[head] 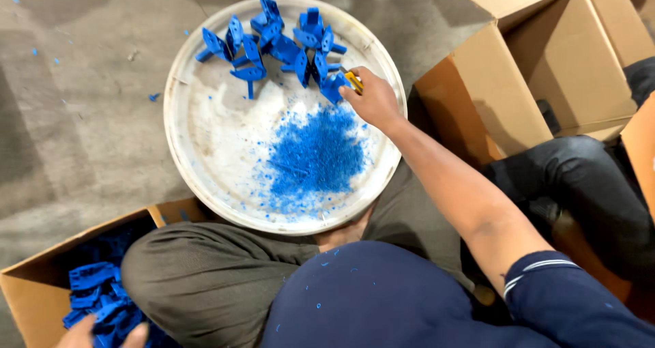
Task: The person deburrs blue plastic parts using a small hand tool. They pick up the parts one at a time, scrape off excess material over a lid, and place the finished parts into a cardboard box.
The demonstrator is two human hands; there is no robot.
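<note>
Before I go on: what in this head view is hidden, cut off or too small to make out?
- Left hand: cut off by the bottom edge in the box of blue parts; its grip cannot be told.
- Yellow tool: mostly hidden in the right hand; its tip is unseen.
- Piled parts on the tray: they overlap, so no count.
- Right box: its inside is shadowed and cut by the frame edge.
- Shavings: too small to tell apart.

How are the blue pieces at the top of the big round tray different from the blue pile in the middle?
The blue parts at the far rim of the round tray are whole, flat-armed shapes, some standing up; the blue shavings are tiny crumbs lying flat. The right hand touches the parts, not the shavings. Both are the same blue.
</note>
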